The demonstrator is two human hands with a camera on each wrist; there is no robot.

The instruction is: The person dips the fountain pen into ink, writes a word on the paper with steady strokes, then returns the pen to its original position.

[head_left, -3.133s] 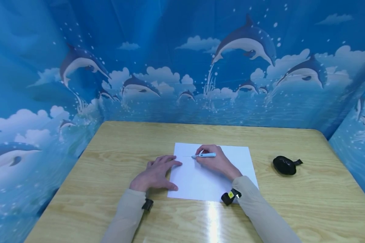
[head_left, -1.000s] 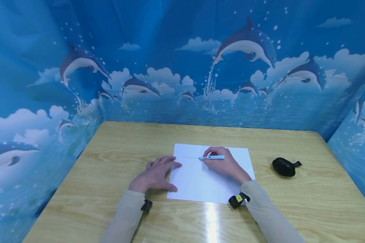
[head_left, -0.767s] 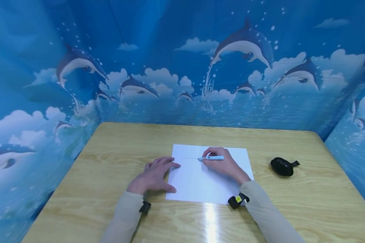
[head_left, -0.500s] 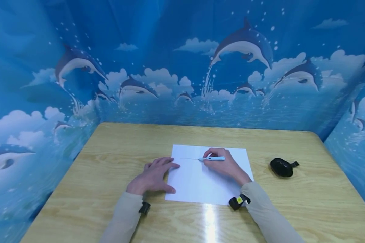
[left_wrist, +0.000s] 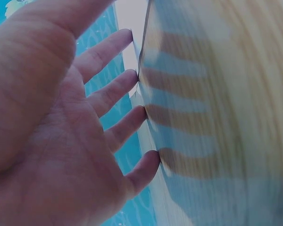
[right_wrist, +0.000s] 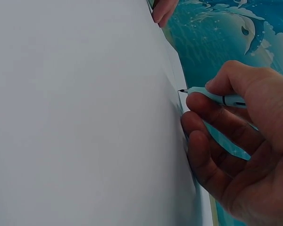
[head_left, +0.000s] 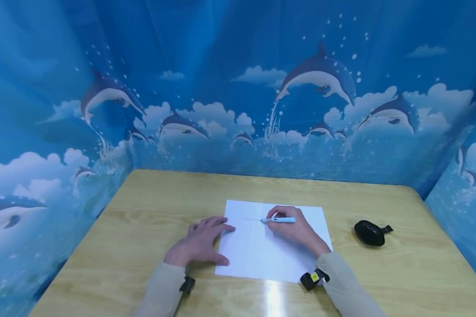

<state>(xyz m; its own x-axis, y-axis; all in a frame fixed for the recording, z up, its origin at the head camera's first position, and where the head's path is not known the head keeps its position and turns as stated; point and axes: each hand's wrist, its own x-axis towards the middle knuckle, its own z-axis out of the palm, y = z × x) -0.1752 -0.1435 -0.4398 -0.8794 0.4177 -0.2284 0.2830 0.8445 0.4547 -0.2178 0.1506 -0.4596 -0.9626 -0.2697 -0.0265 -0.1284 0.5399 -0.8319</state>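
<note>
A white sheet of paper [head_left: 254,253] lies on the wooden table, a thin line [head_left: 251,219] drawn across its upper left part. My right hand [head_left: 297,229] pinches a light blue fountain pen [head_left: 285,219] between thumb and fingers, its nib down at the paper by the line's right end. In the right wrist view, the pen [right_wrist: 212,96] points left and the other fingers curl loosely beneath it. My left hand [head_left: 200,242] is spread at the sheet's left edge, thumb and index fingertip on the paper. The left wrist view shows its fingertips [left_wrist: 151,160] touching down.
A shiny black oval object [head_left: 370,233] with a short tab lies on the table [head_left: 162,198] to the right of the paper. A blue dolphin-print curtain [head_left: 222,149] hangs behind the table and along both sides. Black wrist cameras [head_left: 309,280] sit at both cuffs.
My right hand has slid the pen rightward, and the line has grown longer behind the nib. The left hand stays put. Lately the head view has tilted up, so everything appears lower.
</note>
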